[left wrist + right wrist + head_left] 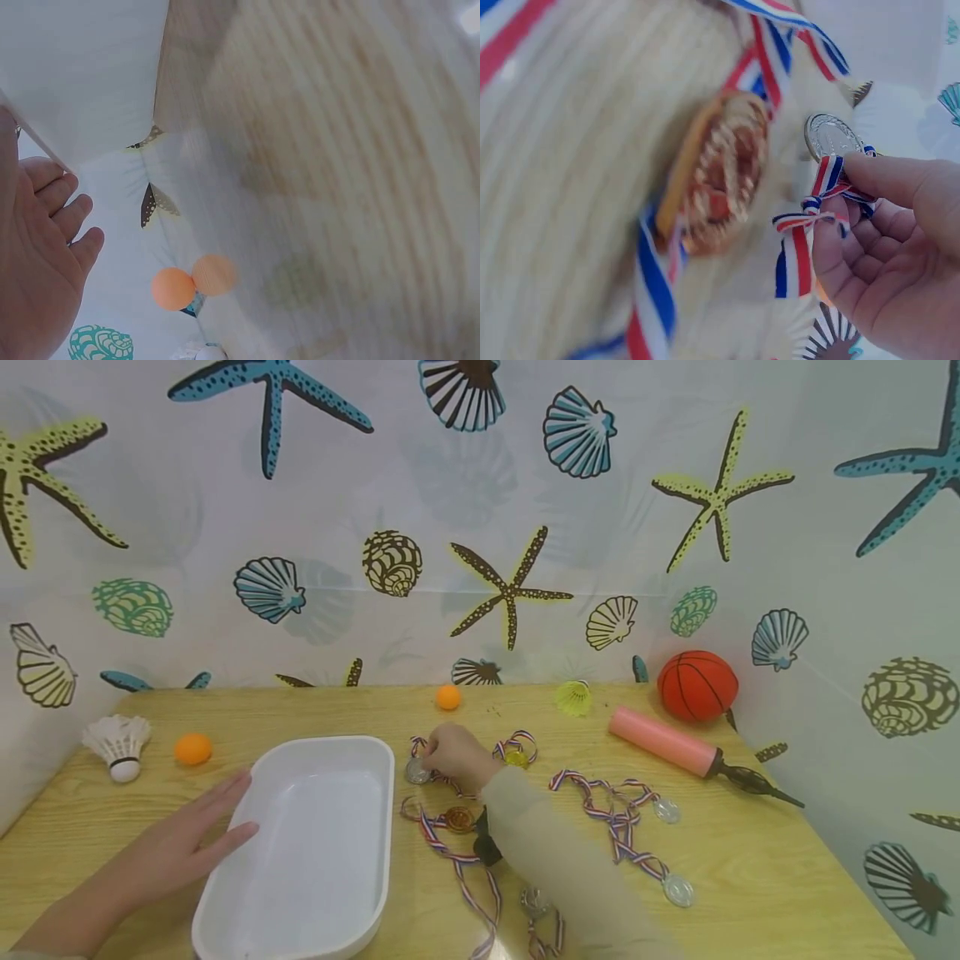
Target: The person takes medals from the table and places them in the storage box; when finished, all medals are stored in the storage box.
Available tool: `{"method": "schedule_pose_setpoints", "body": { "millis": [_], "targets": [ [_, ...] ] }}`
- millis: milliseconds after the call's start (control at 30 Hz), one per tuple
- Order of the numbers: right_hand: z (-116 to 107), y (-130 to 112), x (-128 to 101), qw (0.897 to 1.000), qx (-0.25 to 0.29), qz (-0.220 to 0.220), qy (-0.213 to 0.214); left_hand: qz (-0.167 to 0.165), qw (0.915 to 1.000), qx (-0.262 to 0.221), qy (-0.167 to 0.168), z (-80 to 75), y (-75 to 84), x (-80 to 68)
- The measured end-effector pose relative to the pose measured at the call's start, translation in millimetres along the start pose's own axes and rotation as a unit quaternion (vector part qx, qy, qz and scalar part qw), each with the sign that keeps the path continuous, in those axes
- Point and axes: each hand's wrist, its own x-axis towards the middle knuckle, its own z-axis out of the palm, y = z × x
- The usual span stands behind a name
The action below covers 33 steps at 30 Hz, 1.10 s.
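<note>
The silver medal (417,771) is lying on the table (750,860) just right of the white tray (315,852), near its far right corner, and the right hand (457,758) is pinching its striped ribbon (810,217) between thumb and fingertips, right where the ribbon meets the disc. In the right wrist view the medal (831,136) is showing just above the thumb, and a bronze medal (716,169) is lying blurred beside it.

Judging from how things lie, the gathering is only beginning: the tray is holding nothing, and the other medals are all on the wood, a bronze one (459,818) near the wrist, a gold one (516,753) beyond the hand, and two clear ones (666,810) (678,890) to the right with tangled ribbons.

The right arm is reaching forward across the table in a pale sleeve (562,868), wrist bent down. The left hand (180,843) is lying flat, fingers straight and together, touching the tray's left rim.

Further out, two orange balls (193,748) (447,697), a white shuttlecock (118,745), a yellow shuttlecock (573,697), a pink pump (667,742) and a small basketball (697,685) are sitting along the table's far side.
</note>
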Motion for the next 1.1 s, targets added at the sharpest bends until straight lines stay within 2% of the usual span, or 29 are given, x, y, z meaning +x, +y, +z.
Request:
{"method": "schedule_pose_setpoints", "body": {
  "millis": [100,300,500,633,800,1000,1100],
  "targets": [
    [-11,0,-3,1.000,-0.013,-0.025,0.010,-0.002,1.0000,0.000,-0.002,-0.2,0.0,-0.2],
    [-40,-5,-8,0.998,0.039,-0.053,0.020,0.001,1.0000,-0.001,-0.001,-1.6,1.5,-0.9],
    [-68,-25,-14,0.992,0.092,-0.071,0.044,0.003,0.9999,0.017,0.003,-2.4,2.2,-0.5],
    [-76,-43,-16,0.987,0.122,-0.087,0.049,0.012,0.9994,0.030,0.013,-0.9,1.3,-1.5],
    [-66,-66,-16,0.980,0.171,-0.096,0.032,0.034,0.9979,0.046,0.031,1.4,0.4,-2.9],
    [-36,-86,-9,0.970,0.228,-0.081,0.000,0.037,0.9974,0.053,0.031,2.0,1.6,-2.3],
    [-19,-92,-2,0.971,0.228,-0.066,-0.004,0.035,0.9972,0.059,0.031,2.4,1.3,-1.7]
  ]
}}
